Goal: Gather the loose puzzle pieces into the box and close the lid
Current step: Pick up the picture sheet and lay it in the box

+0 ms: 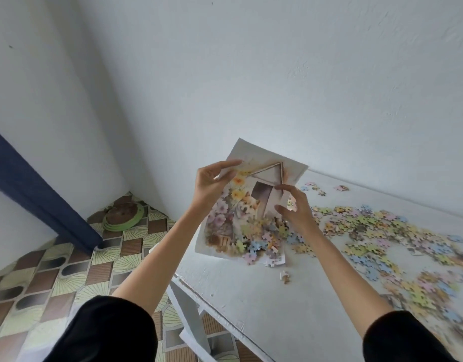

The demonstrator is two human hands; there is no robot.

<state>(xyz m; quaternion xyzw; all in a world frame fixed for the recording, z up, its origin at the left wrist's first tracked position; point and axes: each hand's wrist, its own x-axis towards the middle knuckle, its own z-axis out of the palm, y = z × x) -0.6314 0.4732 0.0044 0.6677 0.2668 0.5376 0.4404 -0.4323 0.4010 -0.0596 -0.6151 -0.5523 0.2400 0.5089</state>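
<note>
From my remote seat I see both bare forearms reaching up and forward out of black sleeves, wrists bent back. The left hand (214, 184) has its grip pinching the upper left edge of a pale rectangular paper sheet (267, 163) printed with a dog, flowers and a little house, thumb under and fingers over. The right hand (296, 208) is at the sheet's right edge, where the paper curls; its fingers are arched, with thumb and forefinger closed on that curled edge. The paper sheet stands steeply tilted, printed side toward me. Its long axis runs from the lower edge, down at the white painted surface (251, 312), up and away toward the white wall (277, 74), and the printed roof points upward. A heap of pastel cardboard puzzle pieces (260, 241) lies on the sheet's lower part, spilling past its bottom edge. Many more are scattered over the surface to the right, and one single piece (285, 277) lies apart just below the sheet. Left of the surface is a patterned tile floor (68, 270).
</note>
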